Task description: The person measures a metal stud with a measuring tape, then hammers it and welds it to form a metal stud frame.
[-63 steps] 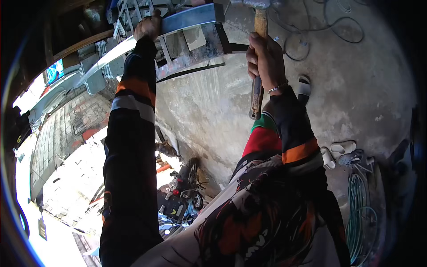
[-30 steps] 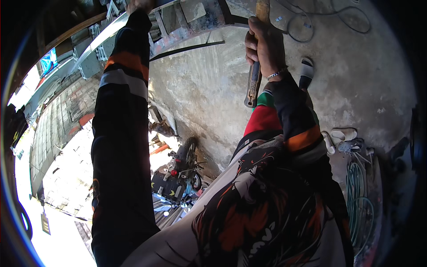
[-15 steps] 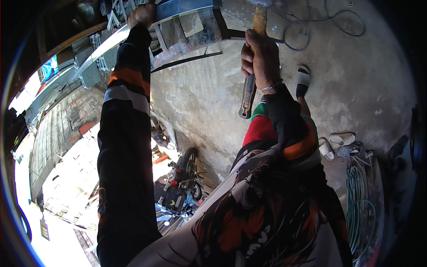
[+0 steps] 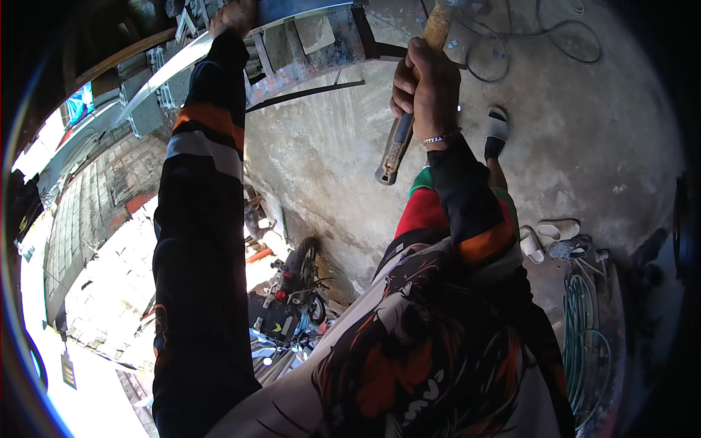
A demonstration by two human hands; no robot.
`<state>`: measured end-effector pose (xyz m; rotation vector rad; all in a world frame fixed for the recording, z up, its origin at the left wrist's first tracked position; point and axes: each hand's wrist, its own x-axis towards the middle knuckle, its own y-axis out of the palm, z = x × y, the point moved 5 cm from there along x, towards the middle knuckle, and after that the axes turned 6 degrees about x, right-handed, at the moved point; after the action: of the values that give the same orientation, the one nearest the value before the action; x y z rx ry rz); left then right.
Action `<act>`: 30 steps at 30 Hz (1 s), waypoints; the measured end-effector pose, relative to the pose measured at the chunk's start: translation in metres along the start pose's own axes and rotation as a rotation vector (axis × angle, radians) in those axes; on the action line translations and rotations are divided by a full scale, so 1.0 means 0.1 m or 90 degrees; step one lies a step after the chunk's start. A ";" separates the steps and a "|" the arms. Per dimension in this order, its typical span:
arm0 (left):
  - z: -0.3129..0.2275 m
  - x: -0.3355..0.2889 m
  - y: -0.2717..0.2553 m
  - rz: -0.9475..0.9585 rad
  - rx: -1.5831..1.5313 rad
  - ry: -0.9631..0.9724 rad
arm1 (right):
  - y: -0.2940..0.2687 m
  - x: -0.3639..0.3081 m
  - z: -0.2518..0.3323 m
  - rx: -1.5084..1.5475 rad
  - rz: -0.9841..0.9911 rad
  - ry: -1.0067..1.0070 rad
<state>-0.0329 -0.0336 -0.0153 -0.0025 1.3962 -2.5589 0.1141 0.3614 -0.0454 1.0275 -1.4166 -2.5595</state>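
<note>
A hammer (image 4: 395, 150) is in my right hand (image 4: 431, 84), fingers wrapped round its worn handle. The dark butt end points down and left, and the hammer's head is mostly cut off by the top edge of the view. My left arm stretches up to the far left, where my left hand (image 4: 235, 17) closes over a long shiny metal strip (image 4: 296, 10). The fingertips there are partly hidden. Just below the strip is a worn metal frame (image 4: 310, 62) with crossbars.
Loops of cable (image 4: 562, 36) lie on the concrete floor (image 4: 328, 160) at far right. Light slippers (image 4: 558, 231) and a coiled green hose (image 4: 578, 343) are at right. My sandalled foot (image 4: 497, 128) stands right of the hammer. A motorcycle (image 4: 292, 285) stands below, left of my body.
My right hand has tilted the hammer, its butt end swinging left and slightly up while its head moved right. The left hand stays on the metal strip.
</note>
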 end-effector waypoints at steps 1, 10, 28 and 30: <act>0.01 0.00 0.00 -0.004 -0.001 0.009 | 0.01 -0.01 -0.02 -0.033 0.008 0.030; 0.04 0.06 0.10 -0.043 0.012 0.037 | 0.03 -0.02 -0.10 -0.128 0.035 0.091; -0.13 -0.05 -0.11 -0.026 0.074 0.042 | 0.01 0.00 -0.06 0.056 -0.008 0.013; -0.13 -0.04 -0.11 -0.015 0.024 0.044 | 0.04 0.01 -0.12 -0.071 0.022 0.109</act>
<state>-0.0324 -0.0168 -0.0128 0.0774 1.3787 -2.6285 0.1195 0.3498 -0.0477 1.1610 -1.2241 -2.4295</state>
